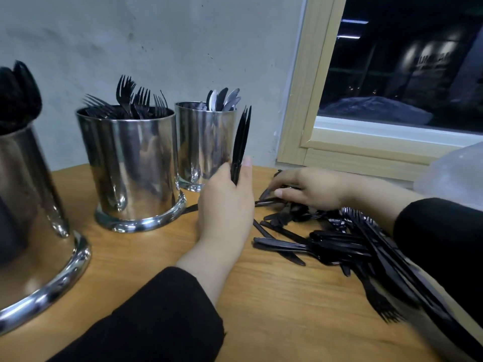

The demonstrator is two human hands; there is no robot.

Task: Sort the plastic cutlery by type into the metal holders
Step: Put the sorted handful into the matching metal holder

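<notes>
My left-hand fingers [247, 165] clamp a knife bundle [241, 142] upright; my right hand [308, 189] picks from the loose pile [326, 236] along the bench's right edge.
Risk: bundle slips sideways, dropping knives into the fork holder [130, 165] instead of the knife holder [206, 142].

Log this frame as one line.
left hand: holding upright knives | right hand: reaching into pile | holders: three, partly filled

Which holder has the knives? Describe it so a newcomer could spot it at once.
Start at the window; the knife holder is the metal holder nearest it, against the wall. Knife blades stick out, unlike the fork holder to its left, which bristles with tines.
</notes>
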